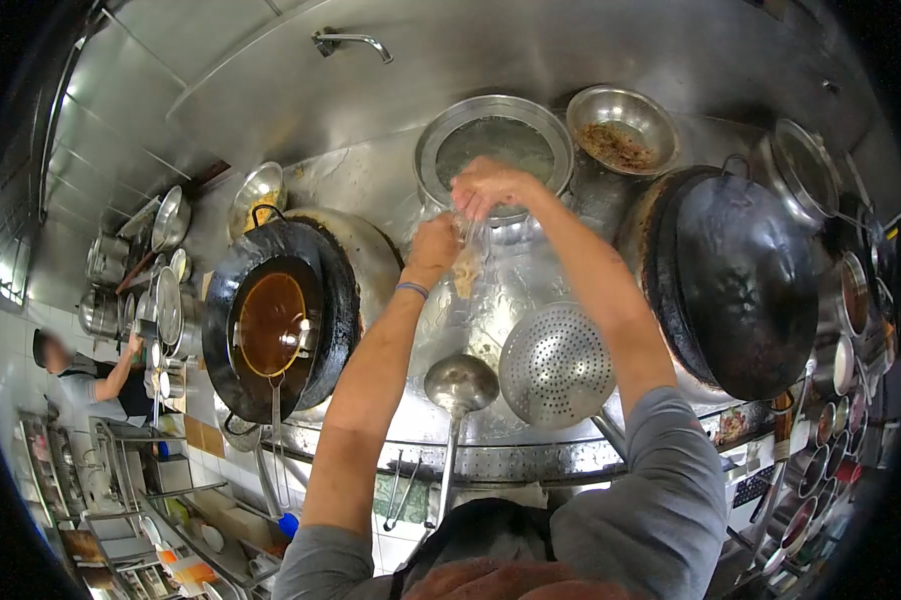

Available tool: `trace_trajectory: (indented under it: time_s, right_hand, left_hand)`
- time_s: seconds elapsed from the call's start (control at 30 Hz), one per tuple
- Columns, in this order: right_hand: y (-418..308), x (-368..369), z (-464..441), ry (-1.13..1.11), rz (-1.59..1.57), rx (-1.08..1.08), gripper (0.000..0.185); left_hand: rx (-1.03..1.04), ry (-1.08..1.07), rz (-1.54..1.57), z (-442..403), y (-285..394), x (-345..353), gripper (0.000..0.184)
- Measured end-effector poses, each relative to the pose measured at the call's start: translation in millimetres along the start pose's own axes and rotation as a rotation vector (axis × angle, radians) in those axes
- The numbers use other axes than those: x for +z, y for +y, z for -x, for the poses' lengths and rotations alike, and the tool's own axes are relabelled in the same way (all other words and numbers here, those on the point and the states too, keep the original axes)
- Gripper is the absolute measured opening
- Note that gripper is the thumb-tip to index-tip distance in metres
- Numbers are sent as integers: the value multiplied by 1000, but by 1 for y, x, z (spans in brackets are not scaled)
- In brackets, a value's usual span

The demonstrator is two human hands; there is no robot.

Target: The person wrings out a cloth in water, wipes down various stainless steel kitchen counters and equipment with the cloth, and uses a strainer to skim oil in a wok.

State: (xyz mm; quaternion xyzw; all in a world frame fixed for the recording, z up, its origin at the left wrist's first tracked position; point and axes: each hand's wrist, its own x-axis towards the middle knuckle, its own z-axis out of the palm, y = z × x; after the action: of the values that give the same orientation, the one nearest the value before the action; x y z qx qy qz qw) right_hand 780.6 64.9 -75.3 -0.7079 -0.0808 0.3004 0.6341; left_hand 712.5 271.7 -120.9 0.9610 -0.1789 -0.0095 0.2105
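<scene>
Pale clump (pixel 465 272), mid-frame just below both hands, shows amid clear streaks; whether plastic or falling water cannot be determined. Left hand (pixel 434 250): fingers curled closed; what they grip, if anything, cannot be confirmed. Right hand (pixel 495 187): fingers bent downward over the lower edge of the basin (pixel 428 155), upper centre; hold not verifiable. Recommended: work directly over the basin so drips fall inside, well away from the wok (pixel 227 285) of brown liquid (pixel 271 315) at left.
</scene>
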Motion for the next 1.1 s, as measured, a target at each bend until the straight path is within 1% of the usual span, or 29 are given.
trace_trajectory:
  time_s: [0.03, 0.13, 0.2, 0.3, 0.33, 0.4, 0.43, 0.5, 0.53, 0.6, 0.63, 0.7, 0.73, 0.83, 0.93, 1.0, 1.03, 1.1]
  right_hand:
    - [-5, 2, 5, 88, 85, -37, 41]
    - [40, -49, -47, 692, 770, -373, 41]
    - [39, -48, -45, 599, 460, -240, 41]
    - [44, -33, -37, 432, 0, -34, 45]
    - [45, -28, -33, 376, -153, 37, 47]
    - [36, -16, -24, 25, -432, -13, 47]
    - [23, -7, -17, -153, -563, -42, 48]
    - [-4, 40, 15, -120, -573, -348, 44]
    - [-11, 60, 29, -100, -574, -503, 42]
    - [-6, 84, 42, -115, -316, -503, 42]
    - [0, 91, 45, -122, -191, -496, 42]
    - [12, 95, 41, -7, 199, -302, 45]
    - [15, 97, 42, 47, 391, -200, 46]
    - [10, 94, 49, 92, 733, -48, 47]
    - [-15, 93, 69, 111, 891, -28, 46]
    - [-28, 98, 89, 132, 869, -189, 44]
    - [-35, 101, 98, 141, 856, -272, 43]
    - [-54, 111, 121, 42, 737, -254, 44]
  left_hand:
    - [-28, 31, -38, 6, 11, -13, 30]
    - [-66, 163, -116, 17, 38, -44, 29]
    - [-66, 291, -124, 19, 40, -53, 27]
    - [7, 433, 89, 10, 34, -64, 22]
    - [-41, 394, 177, 9, 36, -72, 22]
    - [-138, 312, 356, 9, 43, -87, 23]
    - [-140, 308, 386, 3, 39, -87, 23]
    - [-146, 295, 443, -3, 28, -81, 24]
    - [-137, 316, 515, 0, 35, -87, 25]
    - [-113, 353, 660, 9, 57, -107, 26]
    - [-99, 380, 783, 14, 63, -116, 27]
    - [-69, 435, 1033, 22, 72, -139, 27]
    - [-75, 444, 1059, 31, 74, -154, 25]
    - [-86, 481, 1158, 67, 64, -184, 25]
    - [-184, 496, 844, 90, 7, -167, 30]
    - [-174, 284, 789, 96, -48, -122, 34]
    - [-167, 180, 756, 101, -61, -108, 37]
    - [-105, -73, 799, 118, -29, -92, 51]
